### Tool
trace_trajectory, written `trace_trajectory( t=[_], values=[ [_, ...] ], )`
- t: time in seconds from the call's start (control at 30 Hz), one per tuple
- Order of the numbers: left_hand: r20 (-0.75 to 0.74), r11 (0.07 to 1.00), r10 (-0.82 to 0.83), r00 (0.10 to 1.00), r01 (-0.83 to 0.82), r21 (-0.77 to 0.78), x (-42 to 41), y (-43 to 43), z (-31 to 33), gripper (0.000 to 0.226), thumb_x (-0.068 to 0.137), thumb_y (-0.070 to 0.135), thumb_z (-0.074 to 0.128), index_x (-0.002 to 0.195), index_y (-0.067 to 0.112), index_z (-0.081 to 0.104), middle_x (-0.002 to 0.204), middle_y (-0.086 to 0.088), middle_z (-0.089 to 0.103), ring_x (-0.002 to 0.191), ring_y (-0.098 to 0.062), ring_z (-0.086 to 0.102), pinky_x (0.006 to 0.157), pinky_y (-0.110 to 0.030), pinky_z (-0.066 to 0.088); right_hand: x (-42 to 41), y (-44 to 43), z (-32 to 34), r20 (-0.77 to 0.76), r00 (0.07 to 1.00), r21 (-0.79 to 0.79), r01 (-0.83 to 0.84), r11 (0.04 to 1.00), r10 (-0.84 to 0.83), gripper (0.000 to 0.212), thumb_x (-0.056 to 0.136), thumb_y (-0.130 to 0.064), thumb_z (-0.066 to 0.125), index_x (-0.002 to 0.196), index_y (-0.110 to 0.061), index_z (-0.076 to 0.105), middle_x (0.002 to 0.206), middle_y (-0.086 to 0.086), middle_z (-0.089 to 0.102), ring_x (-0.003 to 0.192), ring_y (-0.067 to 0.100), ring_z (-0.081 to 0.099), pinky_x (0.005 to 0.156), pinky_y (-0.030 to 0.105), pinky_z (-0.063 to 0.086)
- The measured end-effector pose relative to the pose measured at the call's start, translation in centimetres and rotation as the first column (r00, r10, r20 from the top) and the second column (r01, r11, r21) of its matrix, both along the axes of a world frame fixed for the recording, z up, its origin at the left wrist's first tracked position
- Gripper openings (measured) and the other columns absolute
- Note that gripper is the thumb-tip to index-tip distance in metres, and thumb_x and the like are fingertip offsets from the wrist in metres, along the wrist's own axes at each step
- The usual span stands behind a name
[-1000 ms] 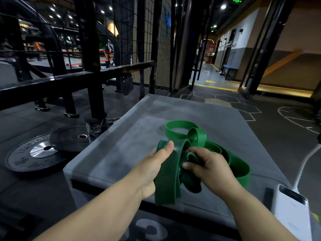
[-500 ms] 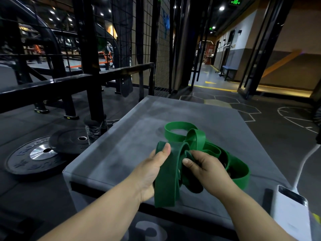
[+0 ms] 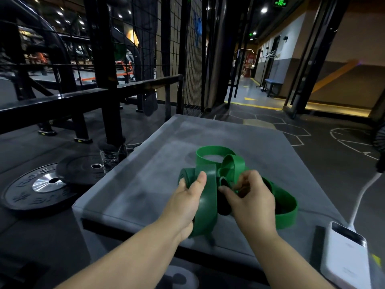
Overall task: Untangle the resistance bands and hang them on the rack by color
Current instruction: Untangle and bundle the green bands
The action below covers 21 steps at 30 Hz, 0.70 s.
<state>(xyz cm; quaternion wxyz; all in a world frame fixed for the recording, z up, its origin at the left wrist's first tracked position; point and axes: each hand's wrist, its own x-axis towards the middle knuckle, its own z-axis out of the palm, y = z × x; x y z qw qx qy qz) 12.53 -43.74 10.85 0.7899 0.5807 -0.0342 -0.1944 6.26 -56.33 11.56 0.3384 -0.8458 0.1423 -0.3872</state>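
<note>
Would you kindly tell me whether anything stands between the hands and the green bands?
Nothing visible does. The left hand grips a wide strand of the bands, and the right hand pinches into the tangle beside it, above the box. Both hands touch the bands directly.

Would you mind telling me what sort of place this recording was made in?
Most likely a gym: bumper weight plates lie on the floor beside a black steel rack, and tangled green resistance bands rest on a grey padded box.
</note>
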Motion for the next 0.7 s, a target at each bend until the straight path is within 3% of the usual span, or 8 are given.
trace_trajectory(
  t=[0.1,0.2,0.27,0.33,0.43,0.5,0.6,0.7],
  values=[
    [0.018,0.999,0.045,0.999,-0.046,0.028,0.4,-0.5,-0.9,0.13,0.027,0.09,0.069,0.142,0.036,0.038,0.141,-0.005,0.052,0.125,-0.024,0.053,0.103,-0.047,0.045,0.2,0.2,-0.5,0.033,0.995,-0.077,-0.088,0.993,0.091,0.029,0.077,-0.023,0.08,0.079,-0.035,0.054,0.078,-0.014,0.059,0.079,-0.004,0.056,0.067,0.007,0.038],
    [0.021,0.998,0.052,0.998,-0.053,0.045,0.8,-0.8,-1.6,0.128,0.029,0.094,0.064,0.14,0.036,0.04,0.14,-0.001,0.053,0.125,-0.023,0.054,0.103,-0.045,0.045,0.3,0.4,-0.8,-0.071,0.944,0.136,-0.31,0.941,0.322,0.014,0.09,-0.038,0.061,0.103,-0.041,0.056,0.104,-0.021,0.061,0.101,-0.006,0.057,0.092,0.025,0.047],
    [0.029,0.995,0.049,0.998,-0.051,0.084,1.1,-1.0,-2.1,0.125,0.033,0.097,0.059,0.141,0.036,0.038,0.141,0.001,0.053,0.127,-0.021,0.052,0.106,-0.044,0.042,0.3,0.3,-0.7,-0.023,0.873,0.386,-0.442,0.81,0.487,0.029,0.086,-0.051,0.053,0.11,-0.038,0.061,0.116,-0.016,0.063,0.115,-0.002,0.055,0.106,0.033,0.042],
    [-0.005,0.998,0.012,1.0,-0.011,0.065,1.0,-0.7,-1.8,0.122,0.041,0.097,0.056,0.142,0.03,0.039,0.139,-0.001,0.054,0.125,-0.022,0.054,0.106,-0.045,0.042,0.2,-0.1,-0.5,-0.005,0.812,0.447,-0.521,0.727,0.584,0.045,0.077,-0.059,0.057,0.115,-0.036,0.063,0.122,-0.008,0.063,0.118,0.005,0.056,0.107,0.037,0.042],
    [-0.075,0.992,-0.128,0.989,0.126,-0.034,-0.5,0.2,0.6,0.077,0.078,0.067,0.055,0.131,0.011,0.054,0.125,-0.012,0.064,0.113,-0.029,0.063,0.1,-0.048,0.048,-0.1,-0.4,0.2,-0.193,0.786,0.285,-0.528,0.8,0.588,0.055,0.062,-0.053,0.075,0.113,-0.046,0.054,0.122,-0.01,0.058,0.11,-0.008,0.054,0.092,0.012,0.043],
    [-0.082,0.959,-0.278,0.957,0.27,-0.089,-0.9,0.5,1.1,0.043,0.098,0.039,0.041,0.123,0.01,0.061,0.118,-0.015,0.068,0.11,-0.031,0.064,0.096,-0.045,0.05,0.0,-0.8,0.4,-0.257,0.804,0.214,-0.494,0.843,0.537,0.071,0.056,-0.05,0.083,0.118,-0.047,0.05,0.124,-0.012,0.055,0.111,-0.01,0.051,0.092,0.01,0.042],
    [-0.036,0.88,-0.46,0.887,0.451,-0.149,-1.1,1.1,1.5,0.041,0.101,0.022,0.028,0.126,0.009,0.057,0.124,-0.013,0.065,0.114,-0.025,0.062,0.093,-0.036,0.051,0.2,-1.0,0.6,-0.286,0.812,0.19,-0.473,0.86,0.51,0.091,0.046,-0.059,0.085,0.127,-0.035,0.051,0.123,-0.01,0.057,0.114,0.0,0.054,0.099,0.027,0.045],
    [-0.006,0.842,-0.531,0.847,0.526,-0.121,-1.3,1.5,1.4,0.038,0.097,0.01,0.035,0.128,-0.005,0.051,0.128,-0.019,0.059,0.109,-0.023,0.06,0.094,-0.032,0.052,0.2,-1.0,1.0,-0.289,0.857,0.147,-0.4,0.904,0.426,0.086,0.041,-0.052,0.091,0.114,-0.032,0.052,0.11,-0.012,0.06,0.102,-0.003,0.057,0.09,0.015,0.044]
  ],
)
